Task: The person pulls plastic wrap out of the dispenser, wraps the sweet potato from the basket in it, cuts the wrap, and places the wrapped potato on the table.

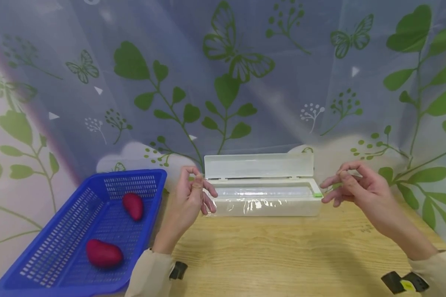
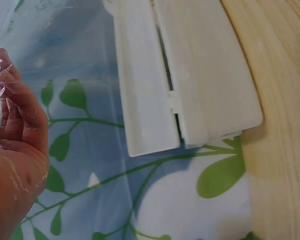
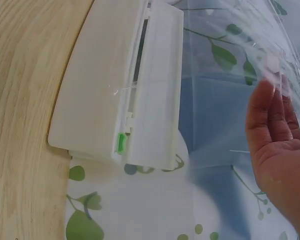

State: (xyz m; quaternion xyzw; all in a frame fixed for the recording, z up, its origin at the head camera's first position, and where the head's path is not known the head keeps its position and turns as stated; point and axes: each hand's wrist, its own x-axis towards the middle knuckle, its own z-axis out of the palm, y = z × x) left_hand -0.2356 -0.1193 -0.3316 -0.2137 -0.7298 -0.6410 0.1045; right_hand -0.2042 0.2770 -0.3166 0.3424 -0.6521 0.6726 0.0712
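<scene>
A sheet of clear cling film (image 1: 258, 203) stretches between both hands, in front of a white cling film dispenser (image 1: 306, 209). The dispenser's lid (image 1: 259, 166) is raised, and a roll of film (image 1: 260, 191) shows inside. My left hand (image 1: 189, 196) pinches the film between thumb and fingers near the dispenser's left end. At the other end, beyond a green slider (image 3: 121, 143), my right hand (image 1: 365, 192) pinches the film with thumb and forefinger. The right wrist view shows the film (image 3: 235, 25) wrinkled and drawn up to those fingertips.
A blue plastic basket (image 1: 157, 206) stands left of my left hand. Two dark red mango-shaped fruits (image 1: 104, 253) lie in it, apart. Behind the wooden table (image 1: 267, 264) hangs a blue and white leaf-print curtain (image 1: 282, 103), close behind the raised lid.
</scene>
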